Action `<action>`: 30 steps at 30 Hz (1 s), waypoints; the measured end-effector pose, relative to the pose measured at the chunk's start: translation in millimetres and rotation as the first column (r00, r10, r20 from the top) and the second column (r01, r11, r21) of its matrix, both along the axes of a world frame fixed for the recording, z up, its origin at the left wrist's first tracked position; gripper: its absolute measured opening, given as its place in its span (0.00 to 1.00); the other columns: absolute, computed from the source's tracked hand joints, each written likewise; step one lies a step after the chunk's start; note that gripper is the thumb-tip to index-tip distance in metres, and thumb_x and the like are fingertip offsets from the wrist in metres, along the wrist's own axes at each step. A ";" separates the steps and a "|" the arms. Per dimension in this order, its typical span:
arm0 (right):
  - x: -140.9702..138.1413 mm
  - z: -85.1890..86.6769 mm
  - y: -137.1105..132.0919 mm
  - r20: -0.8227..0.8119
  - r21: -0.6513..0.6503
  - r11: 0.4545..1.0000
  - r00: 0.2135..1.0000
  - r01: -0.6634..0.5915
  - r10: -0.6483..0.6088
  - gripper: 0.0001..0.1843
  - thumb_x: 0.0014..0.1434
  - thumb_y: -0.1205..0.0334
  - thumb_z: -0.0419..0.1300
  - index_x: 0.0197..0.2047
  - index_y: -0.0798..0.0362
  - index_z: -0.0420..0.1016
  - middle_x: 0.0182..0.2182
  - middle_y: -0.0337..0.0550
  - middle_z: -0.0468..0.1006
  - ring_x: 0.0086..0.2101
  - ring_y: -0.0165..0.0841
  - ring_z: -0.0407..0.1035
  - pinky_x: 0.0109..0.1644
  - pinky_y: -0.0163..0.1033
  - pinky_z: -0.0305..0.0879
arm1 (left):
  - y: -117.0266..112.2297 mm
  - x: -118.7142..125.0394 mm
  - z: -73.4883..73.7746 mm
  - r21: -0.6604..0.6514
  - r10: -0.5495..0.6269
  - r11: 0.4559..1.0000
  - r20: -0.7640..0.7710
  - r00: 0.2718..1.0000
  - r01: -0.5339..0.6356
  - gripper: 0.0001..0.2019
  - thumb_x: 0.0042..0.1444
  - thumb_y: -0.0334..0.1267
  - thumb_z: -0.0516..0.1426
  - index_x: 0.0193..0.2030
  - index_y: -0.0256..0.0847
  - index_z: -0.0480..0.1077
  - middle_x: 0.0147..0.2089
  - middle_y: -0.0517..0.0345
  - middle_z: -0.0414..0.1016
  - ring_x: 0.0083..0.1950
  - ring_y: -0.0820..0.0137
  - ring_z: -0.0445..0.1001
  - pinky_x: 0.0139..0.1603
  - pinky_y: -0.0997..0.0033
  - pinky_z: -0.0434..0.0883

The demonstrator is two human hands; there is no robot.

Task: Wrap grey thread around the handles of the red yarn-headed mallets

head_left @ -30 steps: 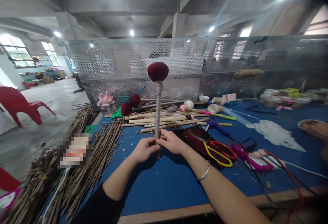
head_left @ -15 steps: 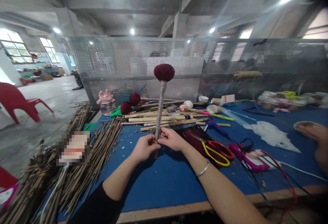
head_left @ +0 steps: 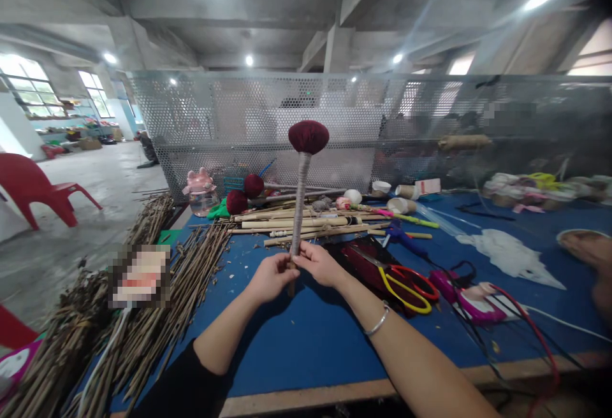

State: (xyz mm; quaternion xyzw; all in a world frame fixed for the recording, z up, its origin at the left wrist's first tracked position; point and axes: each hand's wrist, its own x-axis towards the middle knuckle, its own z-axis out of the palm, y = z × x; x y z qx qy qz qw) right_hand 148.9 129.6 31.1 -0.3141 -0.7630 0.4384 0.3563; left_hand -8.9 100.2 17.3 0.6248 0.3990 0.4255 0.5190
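Upright in front of me stands a mallet-like stick [head_left: 301,195], wrapped in grey cord, with a round, dark red cloth-covered head [head_left: 308,137] on top. Its lower end is bare and brown. My left hand [head_left: 272,278] pinches the stick near the bottom from the left. From the right, my right hand [head_left: 318,264] grips it just above, its fingertips meeting the left ones. Scissors [head_left: 406,287] with red and yellow handles lie on dark red cloth [head_left: 356,259] right of my hands. Two similar dark red heads [head_left: 236,202] rest behind.
Dry brown stalks [head_left: 176,297] cover the left side of the blue table [head_left: 306,348]. Pale sticks [head_left: 296,222] lie across the back, before a perforated metal screen [head_left: 239,112]. Right are a blue glue gun [head_left: 404,239], a purple power strip [head_left: 482,303] with cables, and another person's hand [head_left: 586,249].
My right fingers have settled more closely around the lower part of the stick. Both hands and the stick stay almost in place; the view has shifted slightly.
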 end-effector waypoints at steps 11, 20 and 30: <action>4.0 1.5 3.2 -0.007 -0.034 0.999 1.000 -0.026 0.026 0.09 0.53 0.63 0.55 0.37 0.57 0.67 0.31 0.41 0.71 0.32 0.29 0.65 0.38 0.35 0.62 | 5.8 -10.2 0.9 -0.008 -0.115 0.993 0.024 0.993 0.115 0.12 0.44 0.38 0.61 0.35 0.33 0.70 0.29 0.55 0.70 0.29 0.74 0.67 0.35 0.72 0.64; -7.3 3.3 -2.7 0.059 -0.005 0.993 0.992 0.114 -0.113 0.07 0.53 0.63 0.56 0.35 0.57 0.65 0.26 0.39 0.72 0.27 0.28 0.65 0.31 0.34 0.62 | 4.6 -9.1 -2.3 0.100 0.076 0.993 -0.087 0.993 -0.067 0.12 0.40 0.37 0.63 0.32 0.35 0.68 0.26 0.59 0.68 0.28 0.74 0.66 0.31 0.73 0.64; 2.8 1.9 3.2 0.000 -0.076 0.994 0.997 -0.082 0.082 0.08 0.55 0.62 0.54 0.38 0.56 0.65 0.28 0.38 0.69 0.29 0.27 0.63 0.33 0.33 0.60 | 5.3 -9.2 -3.6 -0.097 -0.137 0.984 0.099 0.986 0.147 0.14 0.43 0.41 0.63 0.32 0.34 0.67 0.27 0.59 0.67 0.26 0.77 0.65 0.29 0.75 0.62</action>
